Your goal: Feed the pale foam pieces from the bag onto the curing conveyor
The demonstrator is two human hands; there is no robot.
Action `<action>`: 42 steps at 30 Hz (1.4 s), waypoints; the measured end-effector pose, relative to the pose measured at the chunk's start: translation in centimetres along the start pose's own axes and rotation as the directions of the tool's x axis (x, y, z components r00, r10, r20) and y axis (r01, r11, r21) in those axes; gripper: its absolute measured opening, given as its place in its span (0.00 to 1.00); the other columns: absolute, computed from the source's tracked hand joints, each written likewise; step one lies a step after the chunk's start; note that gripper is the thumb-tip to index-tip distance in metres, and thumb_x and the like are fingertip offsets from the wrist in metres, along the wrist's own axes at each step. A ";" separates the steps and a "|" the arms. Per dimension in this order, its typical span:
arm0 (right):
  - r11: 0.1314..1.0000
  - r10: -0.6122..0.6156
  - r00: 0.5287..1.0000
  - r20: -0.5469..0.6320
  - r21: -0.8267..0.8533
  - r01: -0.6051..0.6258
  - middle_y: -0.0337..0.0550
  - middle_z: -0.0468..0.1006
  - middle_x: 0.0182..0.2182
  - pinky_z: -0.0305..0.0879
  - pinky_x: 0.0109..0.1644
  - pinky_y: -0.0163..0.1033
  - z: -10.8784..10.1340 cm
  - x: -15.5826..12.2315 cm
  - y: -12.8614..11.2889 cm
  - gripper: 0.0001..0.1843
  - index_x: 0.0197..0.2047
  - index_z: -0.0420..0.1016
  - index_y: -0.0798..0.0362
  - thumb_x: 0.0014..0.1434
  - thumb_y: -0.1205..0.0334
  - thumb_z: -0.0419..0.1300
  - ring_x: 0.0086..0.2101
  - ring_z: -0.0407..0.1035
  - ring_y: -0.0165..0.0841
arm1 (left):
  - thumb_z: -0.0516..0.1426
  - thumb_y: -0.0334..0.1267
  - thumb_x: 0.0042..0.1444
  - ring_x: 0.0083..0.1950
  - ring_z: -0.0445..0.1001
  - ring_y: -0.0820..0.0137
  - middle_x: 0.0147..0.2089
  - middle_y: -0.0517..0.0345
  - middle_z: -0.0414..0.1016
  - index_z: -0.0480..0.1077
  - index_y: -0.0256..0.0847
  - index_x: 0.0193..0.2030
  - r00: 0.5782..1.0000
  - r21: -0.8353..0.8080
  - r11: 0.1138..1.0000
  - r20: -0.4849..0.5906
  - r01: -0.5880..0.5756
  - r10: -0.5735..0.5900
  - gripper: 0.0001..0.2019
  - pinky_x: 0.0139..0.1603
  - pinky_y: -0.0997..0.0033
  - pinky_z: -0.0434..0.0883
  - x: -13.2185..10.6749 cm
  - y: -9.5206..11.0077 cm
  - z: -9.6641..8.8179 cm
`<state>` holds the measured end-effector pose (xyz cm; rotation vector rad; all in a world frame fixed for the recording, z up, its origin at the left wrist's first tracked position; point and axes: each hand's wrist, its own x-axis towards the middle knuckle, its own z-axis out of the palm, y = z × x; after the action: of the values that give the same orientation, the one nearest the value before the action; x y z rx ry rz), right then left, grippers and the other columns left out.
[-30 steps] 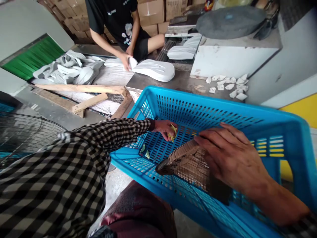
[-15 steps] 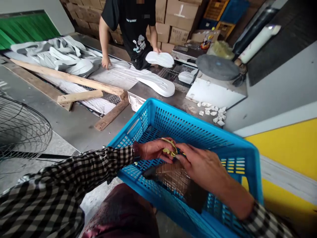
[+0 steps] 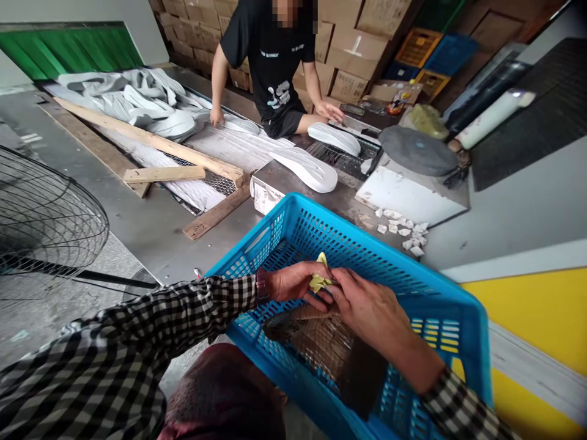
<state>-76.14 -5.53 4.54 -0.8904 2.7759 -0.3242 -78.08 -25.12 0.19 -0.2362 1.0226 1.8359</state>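
A blue plastic basket (image 3: 284,229) rests tilted in front of me over my lap. Inside it lies a piece of brown corrugated cardboard (image 3: 328,348). My left hand (image 3: 293,284) is closed around small yellow-green scraps (image 3: 320,280) above the basket's floor. My right hand (image 3: 367,308) meets it from the right, fingertips pinching at the same scraps, its palm over the cardboard.
A person in a black shirt (image 3: 279,61) works at the metal table (image 3: 298,174) with white shoe soles (image 3: 305,165). Grey sole pieces (image 3: 132,101), wooden planks (image 3: 151,140), small white offcuts (image 3: 403,229), a fan guard (image 3: 46,226) at left, stacked boxes (image 3: 358,43) behind.
My left hand gathered the yellow-green scraps from the basket floor and lifted them; my right hand left the cardboard and came to the scraps. My view pulled back and up.
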 end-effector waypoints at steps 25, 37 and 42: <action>0.997 -0.062 0.995 -0.071 0.032 0.065 0.41 0.84 0.48 0.69 0.43 0.41 0.0 -0.5 0.7 0.15 0.58 0.76 0.46 0.74 0.59 0.53 0.42 0.79 0.37 | 0.69 0.65 0.48 0.20 0.54 0.81 0.25 0.67 0.63 0.66 0.40 0.33 0.948 0.080 0.982 -0.260 -0.170 0.185 0.29 0.16 0.78 0.44 -0.2 -0.2 1.0; 0.972 -0.212 0.976 0.040 -0.093 0.215 0.47 0.86 0.46 0.73 0.41 0.47 1.2 -6.0 9.0 0.21 0.54 0.82 0.43 0.64 0.71 0.56 0.40 0.81 0.44 | 0.66 0.52 0.60 0.33 0.76 0.73 0.36 0.56 0.77 0.76 0.36 0.46 0.618 0.654 0.699 -0.430 -0.289 0.658 0.19 0.29 0.77 0.69 -11.7 4.1 -3.2; 0.968 -0.140 0.902 0.409 -0.135 0.211 0.42 0.84 0.33 0.65 0.34 0.42 2.7 0.9 6.2 0.27 0.52 0.82 0.42 0.56 0.78 0.57 0.33 0.79 0.40 | 0.66 0.52 0.61 0.27 0.70 0.76 0.29 0.61 0.71 0.73 0.37 0.38 0.508 0.583 0.708 -0.502 -0.399 0.700 0.18 0.24 0.78 0.65 -12.2 3.0 -5.0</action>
<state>-79.56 -1.52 0.12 -1.1128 2.3773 0.0770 -75.81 -37.33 5.53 -0.3998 2.2293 2.0878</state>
